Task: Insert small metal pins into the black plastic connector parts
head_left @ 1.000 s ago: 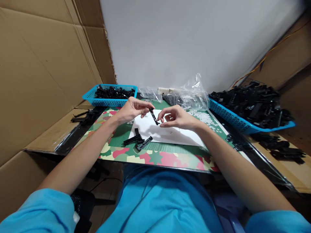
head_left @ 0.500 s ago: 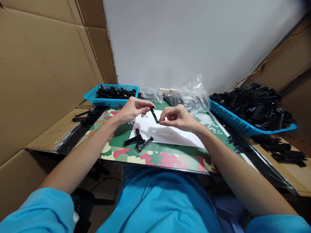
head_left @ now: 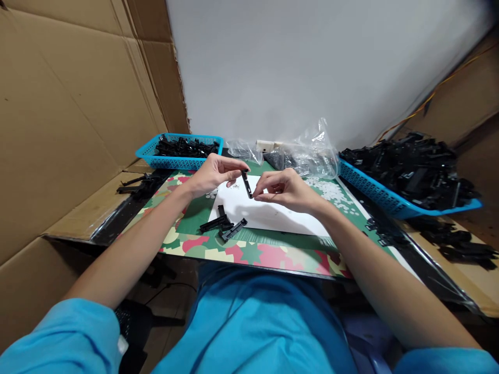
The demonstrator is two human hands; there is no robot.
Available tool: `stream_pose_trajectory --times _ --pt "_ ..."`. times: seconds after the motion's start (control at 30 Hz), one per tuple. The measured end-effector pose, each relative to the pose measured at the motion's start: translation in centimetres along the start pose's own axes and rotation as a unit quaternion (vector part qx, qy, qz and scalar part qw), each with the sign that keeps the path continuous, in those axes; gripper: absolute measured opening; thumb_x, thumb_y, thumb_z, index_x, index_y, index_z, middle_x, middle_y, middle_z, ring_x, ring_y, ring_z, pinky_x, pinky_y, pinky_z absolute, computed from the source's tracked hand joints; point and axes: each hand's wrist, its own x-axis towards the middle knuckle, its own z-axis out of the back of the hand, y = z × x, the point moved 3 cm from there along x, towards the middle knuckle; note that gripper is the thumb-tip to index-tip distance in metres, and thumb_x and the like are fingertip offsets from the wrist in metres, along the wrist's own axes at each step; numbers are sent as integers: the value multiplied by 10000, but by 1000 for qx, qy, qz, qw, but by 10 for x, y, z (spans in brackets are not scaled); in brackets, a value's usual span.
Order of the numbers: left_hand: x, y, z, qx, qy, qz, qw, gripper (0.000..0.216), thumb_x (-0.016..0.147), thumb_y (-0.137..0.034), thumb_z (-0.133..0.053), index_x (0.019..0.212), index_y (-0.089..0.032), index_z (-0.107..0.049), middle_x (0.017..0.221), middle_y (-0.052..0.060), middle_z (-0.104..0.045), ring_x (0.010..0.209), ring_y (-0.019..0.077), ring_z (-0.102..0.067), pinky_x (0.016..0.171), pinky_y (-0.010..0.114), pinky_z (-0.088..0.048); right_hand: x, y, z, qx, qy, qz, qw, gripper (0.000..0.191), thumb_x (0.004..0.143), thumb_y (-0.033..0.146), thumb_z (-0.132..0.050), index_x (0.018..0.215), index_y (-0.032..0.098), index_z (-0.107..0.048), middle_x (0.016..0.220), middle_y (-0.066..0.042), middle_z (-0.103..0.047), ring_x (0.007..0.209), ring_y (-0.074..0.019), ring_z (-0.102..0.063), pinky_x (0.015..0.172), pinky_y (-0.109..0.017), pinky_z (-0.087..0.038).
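Strip (head_left: 247, 184) between fingers (head_left: 265, 185) (nearer paper (head_left: 265, 216) free)

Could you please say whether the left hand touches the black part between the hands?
Touching: the head view shows the left hand pinching the upper end of the black part.

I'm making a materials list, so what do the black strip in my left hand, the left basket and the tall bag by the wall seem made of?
Black strip: probably plastic, judging by its faint gloss; painted metal is possible. Left basket: likely moulded plastic, smooth blue with lattice sides. Tall bag: shiny plastic film, see-through and creased.
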Motion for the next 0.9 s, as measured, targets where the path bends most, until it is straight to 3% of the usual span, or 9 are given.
stream_pose_trajectory --times 0.57,0.73,0.9 --pt "-1 2 -2 -28 -10 -11 999 419 812 -455 -934 1087 -146 -867 866 117 -784 584 96 -563 562 263 -486 1 5 -4 -2 -10 -13 1000 196 946 368 -760 912 181 -806 926 -67 -744 727 -137 -533 617 -321 -389" --pt "0 -1 0 -23 -13 -17 1000 410 821 -455 -927 1079 -142 -866 849 112 -773 587 99 -567 553 258 -479 1 4 -3 -26 -17 12 999 231 970 393 -750 929 180 -828 914 -69 -736 707 -133 -522 603 -309 -378" --pt "-1 -5 4 -5 -18 -18 1000 415 834 -475 -914 1073 -139 -866 782 89 -740 573 99 -568 544 254 -473 1 1 -9 -125 -67 71 987 210 1017 376 -724 996 210 -853 851 -42 -701 631 -114 -468 588 -291 -376"
